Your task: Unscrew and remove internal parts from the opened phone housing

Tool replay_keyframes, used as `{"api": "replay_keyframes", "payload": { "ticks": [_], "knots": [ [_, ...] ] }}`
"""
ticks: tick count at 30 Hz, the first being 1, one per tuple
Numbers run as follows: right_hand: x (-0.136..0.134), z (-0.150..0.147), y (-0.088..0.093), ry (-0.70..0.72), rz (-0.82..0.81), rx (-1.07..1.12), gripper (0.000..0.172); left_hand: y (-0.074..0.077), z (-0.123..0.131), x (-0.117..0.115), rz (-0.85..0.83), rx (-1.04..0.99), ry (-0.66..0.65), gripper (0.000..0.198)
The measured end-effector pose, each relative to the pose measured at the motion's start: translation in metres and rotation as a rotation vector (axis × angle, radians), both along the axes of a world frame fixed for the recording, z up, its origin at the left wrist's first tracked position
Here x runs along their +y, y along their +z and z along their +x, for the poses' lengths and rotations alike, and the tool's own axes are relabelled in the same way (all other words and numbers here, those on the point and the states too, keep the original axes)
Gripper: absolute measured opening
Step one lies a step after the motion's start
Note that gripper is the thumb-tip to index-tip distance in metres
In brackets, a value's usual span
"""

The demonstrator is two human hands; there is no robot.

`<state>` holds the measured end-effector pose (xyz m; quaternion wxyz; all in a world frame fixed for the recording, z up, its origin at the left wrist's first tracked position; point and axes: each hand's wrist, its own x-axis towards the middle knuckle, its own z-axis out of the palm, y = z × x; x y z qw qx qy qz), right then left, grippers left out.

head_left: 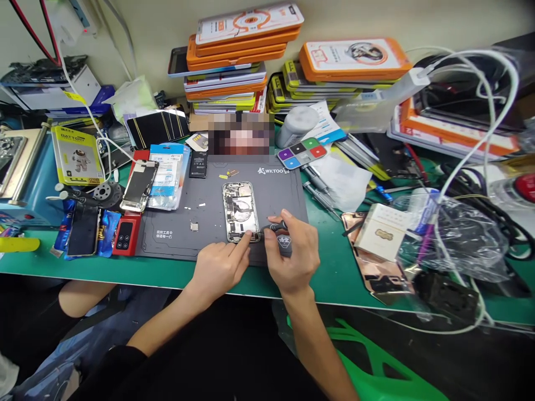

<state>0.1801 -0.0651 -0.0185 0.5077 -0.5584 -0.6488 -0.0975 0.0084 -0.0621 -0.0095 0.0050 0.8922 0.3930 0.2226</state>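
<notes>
A phone with its screen off and its insides bare lies on the grey work mat. My left hand rests at the phone's lower end, index finger stretched out and touching the lower right inside it. My right hand grips a small dark screwdriver between thumb and fingers, index finger up by its end cap. The driver's tip points left at the phone's lower right edge; the exact contact is too small to see. Left of the phone lie a small metal part and white scraps.
A phone screen assembly, a red device and a dark battery lie to the left. Screwdrivers, a cigarette box and tangled white cable are on the right. Stacked orange boxes stand behind.
</notes>
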Motion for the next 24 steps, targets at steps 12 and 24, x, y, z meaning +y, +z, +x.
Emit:
{"api": "replay_keyframes", "payload": {
  "ticks": [12,24],
  "knots": [
    [-0.0002,-0.0003,-0.0007,-0.001,-0.022,0.04,0.065,0.0076,0.0039,-0.0041,0.049,0.116,-0.011,0.033],
    [-0.0039,0.0005,-0.0095,-0.005,0.035,0.179,0.06,-0.0012,0.0001,-0.0037,0.053,0.092,-0.016,0.037]
  ]
}}
